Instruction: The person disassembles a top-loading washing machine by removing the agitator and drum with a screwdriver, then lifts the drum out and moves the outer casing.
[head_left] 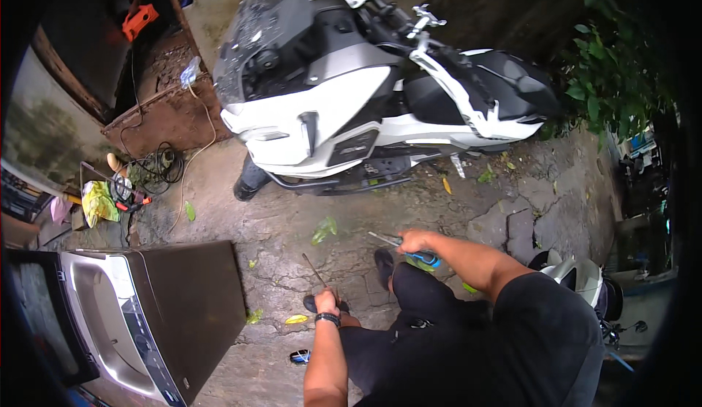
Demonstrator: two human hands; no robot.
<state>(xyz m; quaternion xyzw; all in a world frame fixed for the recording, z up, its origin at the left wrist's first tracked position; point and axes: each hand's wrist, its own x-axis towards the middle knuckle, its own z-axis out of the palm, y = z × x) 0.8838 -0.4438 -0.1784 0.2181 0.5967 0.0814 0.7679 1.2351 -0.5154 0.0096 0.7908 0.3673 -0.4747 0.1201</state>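
My right hand [415, 242] is closed around a screwdriver with a blue handle [430, 259], its thin metal shaft pointing left. Lower and to the left, my left hand [327, 302], with a dark band at the wrist, grips a thin metal rod [314, 269] that slants up and away. The rod's lower end is hidden in my fist, so its kind does not show. Both tools are held in the air above the cracked ground. To the left of my left hand stands a top-loading washing machine [194, 297] with brown sides and a raised lid.
A white and black scooter [322, 118] stands across the far side. Black cable coils [167, 164] and a yellow bag [99, 204] lie at the left, below an orange device [140, 21]. A small blue and black object [300, 356] is on the ground. Leafy branches [610, 70] hang far right.
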